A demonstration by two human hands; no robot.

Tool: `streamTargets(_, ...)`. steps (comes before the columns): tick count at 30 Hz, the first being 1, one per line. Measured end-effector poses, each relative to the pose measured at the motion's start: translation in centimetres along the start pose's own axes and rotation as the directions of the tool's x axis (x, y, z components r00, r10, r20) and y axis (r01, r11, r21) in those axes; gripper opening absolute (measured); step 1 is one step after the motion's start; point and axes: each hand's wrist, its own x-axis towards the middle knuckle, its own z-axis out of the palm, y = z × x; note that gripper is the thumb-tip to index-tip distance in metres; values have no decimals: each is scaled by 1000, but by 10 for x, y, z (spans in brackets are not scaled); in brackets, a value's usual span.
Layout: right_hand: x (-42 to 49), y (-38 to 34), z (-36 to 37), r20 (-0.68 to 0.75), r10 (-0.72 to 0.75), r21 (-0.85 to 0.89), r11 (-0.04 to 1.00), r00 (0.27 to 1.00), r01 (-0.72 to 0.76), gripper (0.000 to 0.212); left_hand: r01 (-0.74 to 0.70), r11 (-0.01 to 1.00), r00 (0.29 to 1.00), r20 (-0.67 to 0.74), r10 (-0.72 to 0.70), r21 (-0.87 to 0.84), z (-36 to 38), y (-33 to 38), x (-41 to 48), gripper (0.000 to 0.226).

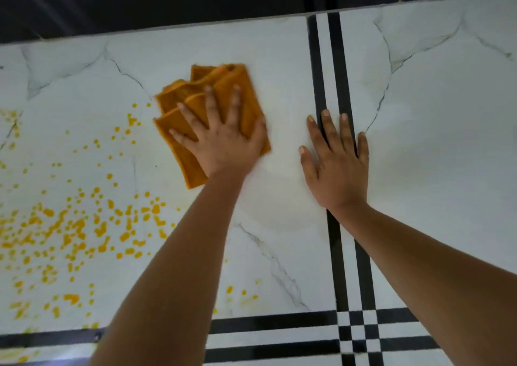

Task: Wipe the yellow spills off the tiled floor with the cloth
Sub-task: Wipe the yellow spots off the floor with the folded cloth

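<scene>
1. Cloth (195, 91): orange, folded, flat on the floor (433, 141), just right of the yellow spills (70, 225).
2. Left hand (223, 144) presses on it, fingers spread. Right hand (335, 166) lies spread flat across the black stripes (319, 71).
3. Judgement: soft, light, limp; likely slides easily on the glossy tile. Best driven from its middle.
4. Fold is near-square with no clear long axis. It sits askew to the stripes, loose corners fanning away.
</scene>
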Motion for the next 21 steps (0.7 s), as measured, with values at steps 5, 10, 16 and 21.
streamTargets(5, 1, 0, -1, 13, 9, 4, 1000, 1000, -9, 56, -331, 933, 943, 10, 333, 138, -4, -36, 7, 68)
streamTargets(10, 1, 0, -3, 27, 9, -1, 1000, 1000, -9, 56, -1, 1000, 1000, -7, 1, 16, -8, -23, -7, 75)
streamTargets(16, 0, 1, -1, 2, -9, 14, 1000, 1000, 9, 56, -266, 952, 963, 6, 268, 149, -6, -51, -25, 77)
streamTargets(21, -1, 2, -1, 27, -10, 12, 1000, 1000, 10, 60, -157, 983, 987, -18, 159, 97, 11, -26, -89, 71)
